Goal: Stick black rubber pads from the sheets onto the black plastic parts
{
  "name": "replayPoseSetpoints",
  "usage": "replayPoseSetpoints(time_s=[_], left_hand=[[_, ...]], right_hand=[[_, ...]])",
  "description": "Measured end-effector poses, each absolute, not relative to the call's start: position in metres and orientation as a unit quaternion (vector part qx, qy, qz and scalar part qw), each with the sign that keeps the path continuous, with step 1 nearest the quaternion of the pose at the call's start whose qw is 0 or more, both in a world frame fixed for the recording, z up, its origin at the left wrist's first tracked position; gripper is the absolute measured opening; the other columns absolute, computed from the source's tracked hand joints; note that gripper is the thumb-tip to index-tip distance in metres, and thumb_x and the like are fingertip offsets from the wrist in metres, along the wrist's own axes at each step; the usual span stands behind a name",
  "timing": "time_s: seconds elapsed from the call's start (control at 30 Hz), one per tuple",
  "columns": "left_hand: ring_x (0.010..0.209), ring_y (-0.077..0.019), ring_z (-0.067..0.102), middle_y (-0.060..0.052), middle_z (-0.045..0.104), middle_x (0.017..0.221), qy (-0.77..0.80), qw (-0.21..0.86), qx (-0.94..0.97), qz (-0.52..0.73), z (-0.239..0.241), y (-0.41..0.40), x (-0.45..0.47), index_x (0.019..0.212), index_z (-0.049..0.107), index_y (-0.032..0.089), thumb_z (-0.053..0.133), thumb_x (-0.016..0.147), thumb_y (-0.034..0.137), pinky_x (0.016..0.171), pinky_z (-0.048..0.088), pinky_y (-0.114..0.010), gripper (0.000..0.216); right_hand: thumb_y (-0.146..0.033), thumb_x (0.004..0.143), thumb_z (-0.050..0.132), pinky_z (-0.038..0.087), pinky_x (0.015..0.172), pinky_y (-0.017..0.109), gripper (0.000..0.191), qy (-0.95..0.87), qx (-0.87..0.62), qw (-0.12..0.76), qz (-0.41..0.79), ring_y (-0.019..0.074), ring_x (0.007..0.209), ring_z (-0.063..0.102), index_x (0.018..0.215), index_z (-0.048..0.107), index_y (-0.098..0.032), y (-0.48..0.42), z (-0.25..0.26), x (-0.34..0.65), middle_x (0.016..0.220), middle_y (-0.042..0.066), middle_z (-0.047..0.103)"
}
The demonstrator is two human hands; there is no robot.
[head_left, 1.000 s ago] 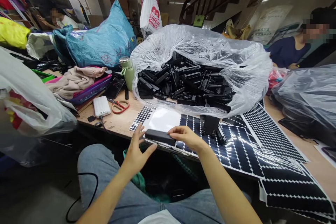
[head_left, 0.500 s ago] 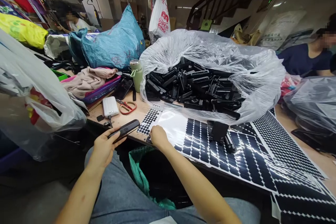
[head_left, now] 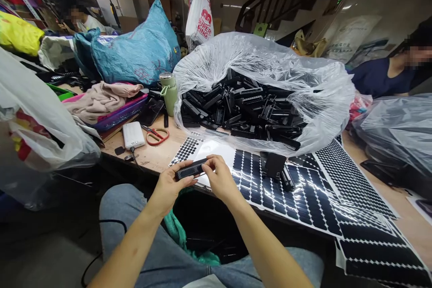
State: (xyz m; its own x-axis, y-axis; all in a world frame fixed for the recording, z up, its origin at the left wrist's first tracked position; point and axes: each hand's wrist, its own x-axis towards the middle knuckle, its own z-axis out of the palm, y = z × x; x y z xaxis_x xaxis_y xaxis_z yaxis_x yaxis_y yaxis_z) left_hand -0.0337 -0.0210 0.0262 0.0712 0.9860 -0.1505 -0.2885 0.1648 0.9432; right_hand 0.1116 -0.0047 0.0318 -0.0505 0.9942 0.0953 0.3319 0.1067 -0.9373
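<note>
My left hand (head_left: 168, 186) grips a flat black plastic part (head_left: 191, 169) at the table's front edge. My right hand (head_left: 221, 177) meets it from the right, fingertips pinched on the part's right end. Both hands hover over a white backing sheet (head_left: 216, 150) of black oval stickers (head_left: 270, 184). Behind them a clear plastic bag (head_left: 303, 85) holds a heap of black plastic parts (head_left: 239, 108). A few black parts (head_left: 275, 165) lie loose on the sticker sheet.
More sticker sheets (head_left: 354, 175) spread to the right. Red-handled scissors (head_left: 153, 134), a white power bank (head_left: 133, 135), a green bottle (head_left: 168, 92), a blue sack (head_left: 135, 54) and cloths lie at left. A white bag (head_left: 37, 117) hangs at left. Two other people sit at the back.
My left hand brought the black part from the left back over the sheet. My right hand left the sheet's corner and came onto the part's right end.
</note>
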Motion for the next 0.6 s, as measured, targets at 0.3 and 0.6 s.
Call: replayPoseSetpoints(time_s=[0.3, 0.6], left_hand=[[0.082, -0.0182, 0.063, -0.005, 0.065, 0.094, 0.461, 0.603, 0.423, 0.494, 0.026, -0.023, -0.019, 0.101, 0.058, 0.013, 0.071, 0.060, 0.019, 0.073, 0.054, -0.031, 0.044], [0.079, -0.0199, 0.064, -0.006, 0.063, 0.095, 0.513, 0.580, 0.423, 0.472, -0.015, -0.002, -0.016, 0.102, 0.057, 0.014, 0.071, 0.058, 0.020, 0.076, 0.052, -0.035, 0.047]], right_hand=[[-0.022, 0.077, 0.048, 0.041, 0.077, 0.030, 0.006, -0.616, -0.565, 0.422, 0.351, 0.0150, 0.082, 0.052, 0.072, 0.050, -0.019, -0.012, 0.028, 0.125, 0.103, 0.006, 0.049], [-0.028, 0.079, 0.051, 0.041, 0.071, 0.035, 0.020, -0.576, -0.784, 0.181, 0.142, 0.0281, 0.089, 0.053, 0.091, 0.053, -0.013, -0.040, -0.021, 0.152, 0.093, 0.014, 0.054]])
